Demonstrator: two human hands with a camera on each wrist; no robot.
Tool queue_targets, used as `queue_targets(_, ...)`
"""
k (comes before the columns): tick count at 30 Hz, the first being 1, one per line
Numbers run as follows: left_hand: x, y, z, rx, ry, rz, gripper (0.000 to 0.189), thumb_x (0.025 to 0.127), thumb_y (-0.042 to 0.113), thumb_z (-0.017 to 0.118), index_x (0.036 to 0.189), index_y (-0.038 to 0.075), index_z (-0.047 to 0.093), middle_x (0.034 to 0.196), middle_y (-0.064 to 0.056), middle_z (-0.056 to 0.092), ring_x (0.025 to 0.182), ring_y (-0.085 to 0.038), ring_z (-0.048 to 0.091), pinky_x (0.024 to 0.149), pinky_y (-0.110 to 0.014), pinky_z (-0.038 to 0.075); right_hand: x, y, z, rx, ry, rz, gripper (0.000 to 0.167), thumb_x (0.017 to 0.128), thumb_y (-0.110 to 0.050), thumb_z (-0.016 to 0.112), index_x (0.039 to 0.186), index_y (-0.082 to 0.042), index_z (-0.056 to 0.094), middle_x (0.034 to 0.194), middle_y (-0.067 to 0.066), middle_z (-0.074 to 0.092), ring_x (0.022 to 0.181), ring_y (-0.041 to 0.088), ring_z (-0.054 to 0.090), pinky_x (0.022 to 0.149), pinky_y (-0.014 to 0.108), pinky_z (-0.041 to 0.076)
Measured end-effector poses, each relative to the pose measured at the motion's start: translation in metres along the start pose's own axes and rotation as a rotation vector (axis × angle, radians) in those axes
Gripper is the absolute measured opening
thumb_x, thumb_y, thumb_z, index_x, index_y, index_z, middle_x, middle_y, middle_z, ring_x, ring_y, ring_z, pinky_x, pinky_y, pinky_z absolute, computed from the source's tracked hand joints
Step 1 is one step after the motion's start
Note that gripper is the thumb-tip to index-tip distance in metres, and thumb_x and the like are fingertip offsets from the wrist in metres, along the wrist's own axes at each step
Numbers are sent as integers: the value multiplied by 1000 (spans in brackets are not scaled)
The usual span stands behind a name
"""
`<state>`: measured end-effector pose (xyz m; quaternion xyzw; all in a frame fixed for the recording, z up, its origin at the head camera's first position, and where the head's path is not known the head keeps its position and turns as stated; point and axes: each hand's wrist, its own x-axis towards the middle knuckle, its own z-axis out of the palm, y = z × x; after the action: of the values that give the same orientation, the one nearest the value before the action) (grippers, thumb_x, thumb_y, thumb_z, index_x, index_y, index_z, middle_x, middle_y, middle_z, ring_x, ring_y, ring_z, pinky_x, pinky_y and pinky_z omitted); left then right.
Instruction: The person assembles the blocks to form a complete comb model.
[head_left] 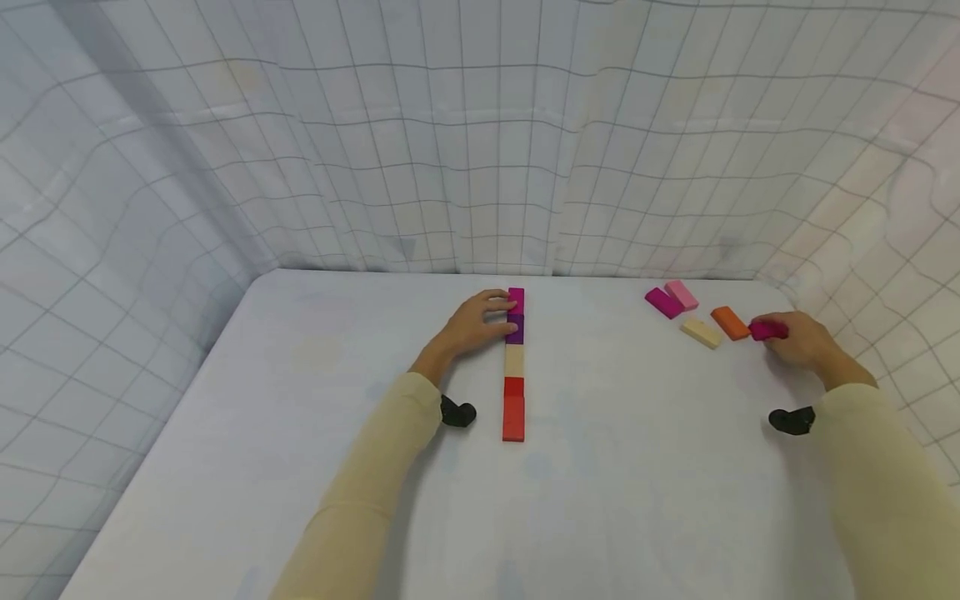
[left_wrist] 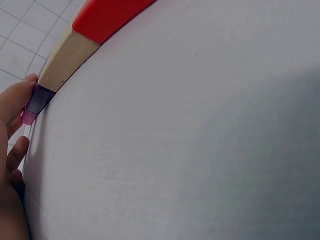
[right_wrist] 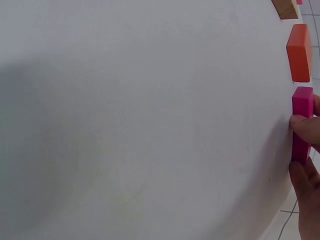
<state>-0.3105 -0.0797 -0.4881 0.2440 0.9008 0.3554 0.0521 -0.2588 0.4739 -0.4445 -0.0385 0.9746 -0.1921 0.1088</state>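
Note:
A straight row of blocks runs down the middle of the table: a magenta block point(head_left: 517, 297) at the far end, a purple block point(head_left: 514, 331), a plain wooden block point(head_left: 513, 360), then red blocks point(head_left: 513, 417) at the near end. My left hand point(head_left: 474, 322) lies at the row's far left side, its fingertips touching the magenta and purple blocks. Over on the right, my right hand point(head_left: 801, 340) pinches another magenta block point(right_wrist: 302, 107) between thumb and fingers. One end of that block points at an orange block point(head_left: 730, 323) close by.
Beyond the orange block lie a cream block point(head_left: 701, 333), a further magenta block point(head_left: 663, 302) and a pink block point(head_left: 681, 294). White gridded curtains point(head_left: 495, 167) enclose the white table point(head_left: 637, 467) at the back and sides.

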Motion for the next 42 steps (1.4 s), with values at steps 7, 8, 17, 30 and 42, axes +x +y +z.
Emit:
queue_targets(7, 0, 1, 1, 11, -1, -26, 52, 99, 32, 69, 146, 10, 61, 157, -7, 45, 149, -27, 33, 122, -45, 25, -2, 4, -1, -7, 2, 10, 41, 101, -5, 56, 137, 12, 47, 122, 43, 48, 108, 58, 44, 92, 71, 42)
queue_targets(8, 0, 1, 1, 11, -2, -31, 52, 99, 32, 69, 146, 10, 61, 158, -7, 45, 149, -27, 33, 122, -45, 24, -2, 5, -1, -5, 2, 15, 41, 101, -6, 57, 137, 12, 47, 122, 43, 48, 108, 57, 43, 92, 70, 42)
queue_targets(17, 0, 3, 0, 3, -6, -21, 53, 99, 32, 70, 146, 10, 61, 158, -7, 45, 149, -27, 33, 122, -44, 25, -11, 5, -11, 4, 27, 21, 46, 103, -15, 60, 139, 10, 47, 126, 42, 47, 113, 60, 39, 90, 70, 45)
queue_targets(30, -2, 2, -1, 5, -3, -25, 52, 99, 31, 70, 146, 10, 61, 157, -6, 45, 149, -27, 34, 122, -44, 25, -11, -52, -33, -24, 85, -141, 47, 100, -13, 70, 139, 9, 54, 122, 36, 56, 106, 52, 52, 82, 60, 54)
queue_targets(42, -2, 4, -1, -2, -6, -26, 53, 99, 32, 70, 147, 10, 60, 158, -6, 45, 149, -27, 33, 122, -46, 25, -14, -115, -21, 14, 111, -370, 42, 95, -7, 76, 134, 4, 64, 117, 18, 65, 103, 36, 61, 80, 32, 56)
